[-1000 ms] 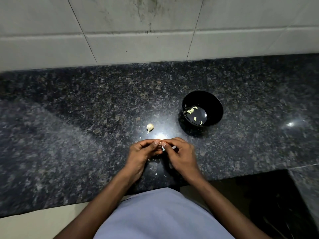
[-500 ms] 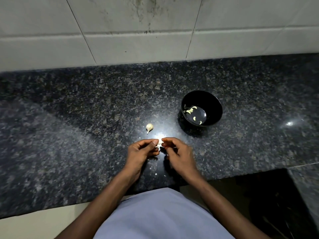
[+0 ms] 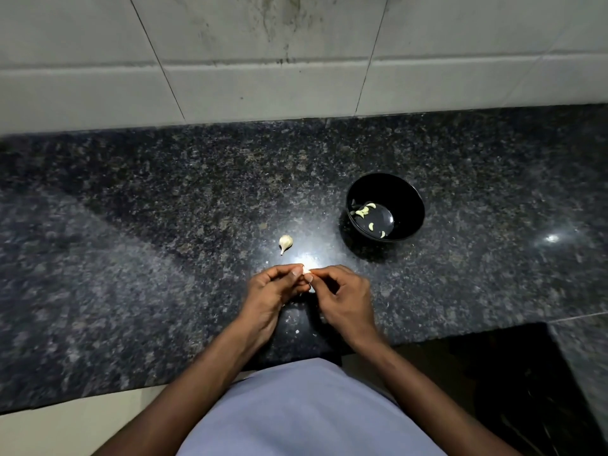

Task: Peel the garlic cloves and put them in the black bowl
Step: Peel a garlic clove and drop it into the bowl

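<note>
Left hand (image 3: 274, 292) and right hand (image 3: 342, 296) together over the near part of the dark granite counter (image 3: 131, 258), fingertips of both pinched on one small garlic clove (image 3: 307, 270) between them. Second garlic clove, unpeeled (image 3: 285, 242), lying on the counter just beyond the left hand, apart from it. Black bowl (image 3: 404, 205) farther back and to the right, a few peeled cloves (image 3: 364, 210) inside. Tiled wall (image 3: 263, 60) behind.

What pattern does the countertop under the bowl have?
Dark speckled granite countertop, black flecked with grey and brown; the head view shows it best, around the round black bowl.
</note>
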